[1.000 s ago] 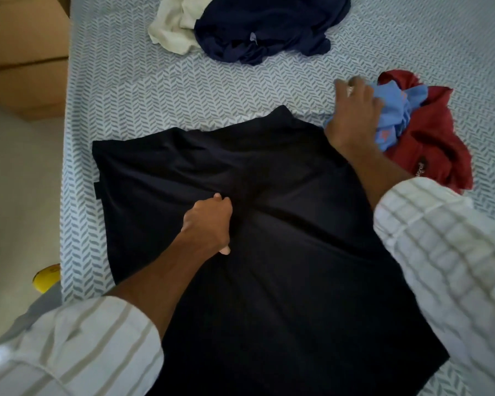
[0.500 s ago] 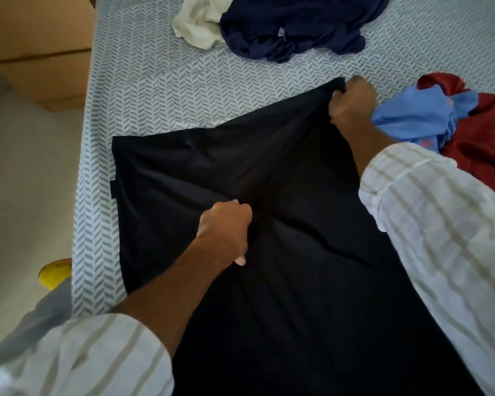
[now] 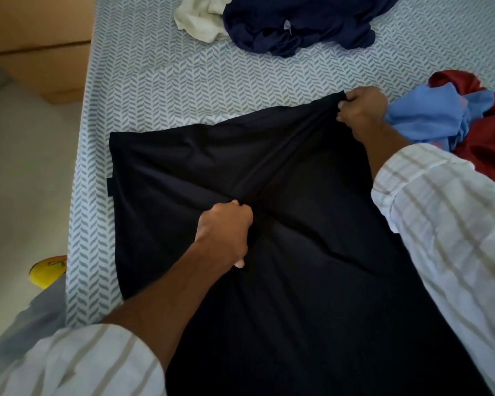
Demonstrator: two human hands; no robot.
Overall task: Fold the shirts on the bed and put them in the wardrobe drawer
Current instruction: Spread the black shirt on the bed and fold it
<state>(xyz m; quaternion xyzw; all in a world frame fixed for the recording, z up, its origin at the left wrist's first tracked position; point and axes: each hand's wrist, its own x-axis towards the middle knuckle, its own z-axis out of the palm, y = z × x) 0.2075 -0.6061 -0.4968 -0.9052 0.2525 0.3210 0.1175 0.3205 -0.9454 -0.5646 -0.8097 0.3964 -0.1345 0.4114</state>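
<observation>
so the whole thing here hangs on one line: a taut ridge of cloth running diagonally across the black shirt (image 3: 212, 167), from the left hand (image 3: 223, 230) near the shirt's middle up and to the right to the right hand (image 3: 360, 110) at the far edge. the left hand's grip is clenched on a pinch of fabric mid-body, knuckles up. the right hand's grip is pinching the shirt's far edge, lifted a little off the bed (image 3: 155, 75). the free, flat part of the shirt lies to the left of that ridge, squared off near the bed's left edge, with a small tab sticking out of its left side. the rest runs back toward the person and out of the bottom of the view, so the long axis looks like it goes near to far. the right hand is the one farther out, and probably the one that has to travel over to make the fold, with the left acting as the pivot.

the shirt itself is very dark, smooth, thin-looking stuff, mostly flat apart from creases radiating from the left pinch. no sleeves or collar can be made out clearly.

still unfolded on the bed: a navy shirt (image 3: 297, 27) touching a cream shirt (image 3: 200, 21) at the far end, and a light blue shirt (image 3: 429, 118) lying on a red shirt (image 3: 486, 150) just beside the right hand.
</observation>
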